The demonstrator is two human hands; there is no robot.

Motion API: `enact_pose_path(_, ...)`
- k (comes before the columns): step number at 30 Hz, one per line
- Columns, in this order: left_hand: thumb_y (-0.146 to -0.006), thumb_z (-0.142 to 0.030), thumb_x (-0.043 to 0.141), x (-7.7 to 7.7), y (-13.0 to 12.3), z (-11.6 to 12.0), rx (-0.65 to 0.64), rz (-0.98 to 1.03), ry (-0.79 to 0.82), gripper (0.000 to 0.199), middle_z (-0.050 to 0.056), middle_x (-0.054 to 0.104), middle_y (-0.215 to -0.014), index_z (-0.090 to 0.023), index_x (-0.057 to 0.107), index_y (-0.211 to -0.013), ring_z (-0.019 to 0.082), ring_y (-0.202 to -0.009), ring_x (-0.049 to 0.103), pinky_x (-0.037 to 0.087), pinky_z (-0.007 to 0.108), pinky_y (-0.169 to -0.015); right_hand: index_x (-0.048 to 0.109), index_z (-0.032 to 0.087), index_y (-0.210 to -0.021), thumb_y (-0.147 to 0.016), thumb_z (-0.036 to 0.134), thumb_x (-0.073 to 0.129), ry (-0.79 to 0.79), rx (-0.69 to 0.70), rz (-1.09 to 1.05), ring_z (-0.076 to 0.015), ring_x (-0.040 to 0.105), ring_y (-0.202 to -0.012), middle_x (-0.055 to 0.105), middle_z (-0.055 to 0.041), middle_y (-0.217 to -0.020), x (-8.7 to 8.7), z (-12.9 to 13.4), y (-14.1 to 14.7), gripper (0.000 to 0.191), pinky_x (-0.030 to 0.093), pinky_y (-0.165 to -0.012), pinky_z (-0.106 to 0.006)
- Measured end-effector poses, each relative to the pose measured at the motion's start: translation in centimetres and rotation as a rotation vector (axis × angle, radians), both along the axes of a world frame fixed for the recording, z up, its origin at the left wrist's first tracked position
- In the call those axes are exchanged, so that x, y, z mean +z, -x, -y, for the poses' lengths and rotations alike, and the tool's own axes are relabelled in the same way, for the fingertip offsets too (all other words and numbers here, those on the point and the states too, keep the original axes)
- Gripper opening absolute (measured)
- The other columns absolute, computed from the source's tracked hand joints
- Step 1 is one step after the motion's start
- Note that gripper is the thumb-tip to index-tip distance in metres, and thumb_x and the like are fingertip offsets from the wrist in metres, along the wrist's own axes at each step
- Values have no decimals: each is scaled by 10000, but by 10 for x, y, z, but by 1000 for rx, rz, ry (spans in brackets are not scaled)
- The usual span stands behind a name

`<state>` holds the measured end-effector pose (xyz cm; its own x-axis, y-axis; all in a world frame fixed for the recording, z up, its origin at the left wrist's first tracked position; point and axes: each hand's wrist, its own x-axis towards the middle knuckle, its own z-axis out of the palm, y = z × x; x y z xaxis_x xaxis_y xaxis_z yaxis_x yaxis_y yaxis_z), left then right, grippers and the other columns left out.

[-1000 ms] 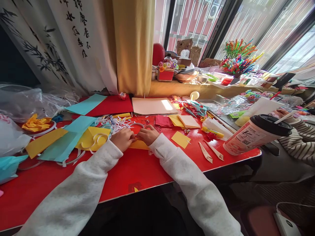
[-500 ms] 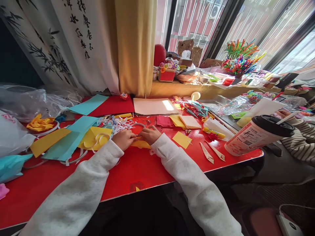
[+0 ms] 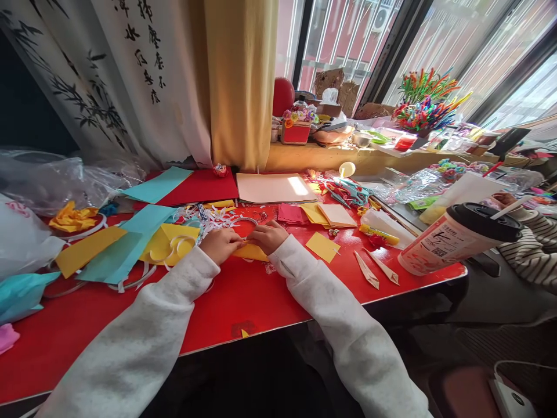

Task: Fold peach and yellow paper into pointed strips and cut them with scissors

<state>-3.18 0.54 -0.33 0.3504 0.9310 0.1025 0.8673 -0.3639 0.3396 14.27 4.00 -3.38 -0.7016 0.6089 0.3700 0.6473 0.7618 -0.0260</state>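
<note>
Over the red table (image 3: 243, 302), my left hand (image 3: 221, 245) and my right hand (image 3: 268, 237) meet with fingertips close together. Both are closed on the upper edge of a small yellow paper (image 3: 251, 252), partly hidden by the fingers. Just behind the fingers lies a thin white ring (image 3: 243, 220), its lower part covered. White paper scraps (image 3: 213, 218) are scattered beyond my left hand. To the right of my right hand a yellow paper square (image 3: 323, 247) lies flat, near two folded cream paper pieces (image 3: 366, 269).
Small paper stacks (image 3: 337, 215) and large cream sheets (image 3: 274, 187) lie at the back. Blue paper strips (image 3: 126, 249) cover the left side. A lidded drink cup (image 3: 452, 241) stands at the right edge. A person's striped sleeve (image 3: 528, 249) shows beyond it.
My right fingers have shifted slightly along the yellow paper's edge, and a little more of the paper shows beneath them. Otherwise the table looks the same.
</note>
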Motion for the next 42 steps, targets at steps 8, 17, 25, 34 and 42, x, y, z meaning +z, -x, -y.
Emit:
enact_pose_path(8, -758, -417, 448, -1, 2, 0, 48, 91, 113, 346, 35, 685, -857, -196, 695, -858, 166, -783, 585, 397, 246, -669, 625, 185, -831, -883, 305, 438, -72, -8, 4, -115, 557, -759, 647, -30, -848, 1, 2, 0, 228, 269, -736, -296)
enact_pose_path(17, -727, -379, 515, -1, -1, 2, 87, 108, 91, 281, 39, 688, -832, -175, 683, -823, 160, -764, 599, 410, 240, -655, 644, 194, -897, -890, 310, 420, -44, 24, 42, -120, 549, -750, 645, -40, -848, -1, 1, 1, 252, 283, -722, -296)
enact_pose_path(25, -752, -335, 502, -1, -1, 1, 73, 42, 112, 263, 55, 680, -873, -162, 681, -838, 176, -798, 593, 414, 259, -694, 642, 187, -889, -877, 325, 445, -66, 33, 31, -126, 546, -760, 642, -42, -851, -5, 0, 2, 241, 277, -733, -296)
enact_pose_path(34, -761, -366, 483, -4, 3, -1, 45, 86, 106, 291, 45, 681, -868, -181, 682, -869, 171, -806, 593, 411, 256, -694, 626, 183, -867, -867, 244, 469, -78, 32, 41, -117, 531, -743, 613, -35, -846, -8, -4, 1, 168, 280, -704, -281)
enact_pose_path(42, -740, -377, 507, -3, 1, 0, 64, 43, 43, 289, 58, 672, -834, -164, 695, -796, 174, -768, 582, 408, 263, -675, 647, 212, -904, -867, 317, 466, -83, 18, 49, -118, 504, -732, 592, -42, -859, -5, 0, 1, 212, 272, -701, -288)
